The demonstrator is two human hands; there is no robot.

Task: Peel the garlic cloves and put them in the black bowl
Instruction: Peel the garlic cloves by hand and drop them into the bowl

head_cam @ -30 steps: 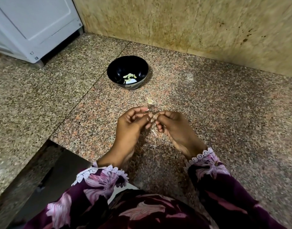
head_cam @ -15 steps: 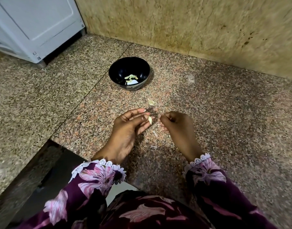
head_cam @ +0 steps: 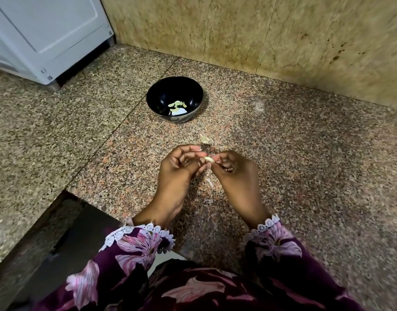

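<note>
A pale garlic clove point(head_cam: 209, 159) is pinched between the fingertips of my left hand point(head_cam: 181, 171) and my right hand point(head_cam: 234, 173), just above the granite counter. Both hands have curled fingers and meet at the clove. The black bowl point(head_cam: 161, 102) stands beyond them toward the wall, with several peeled cloves point(head_cam: 177, 104) lying at its bottom. Another garlic piece point(head_cam: 204, 138) lies on the counter between the bowl and my hands.
Thin scraps of garlic skin point(head_cam: 208, 182) lie on the granite counter point(head_cam: 305, 164) under my hands. A white appliance point(head_cam: 47, 34) stands at the back left. A tiled wall point(head_cam: 260, 30) closes the back. The counter's edge drops off at the lower left.
My hands had parted, the clove staying with the left one; now they are together again, both pinching the clove. The view has shifted slightly.
</note>
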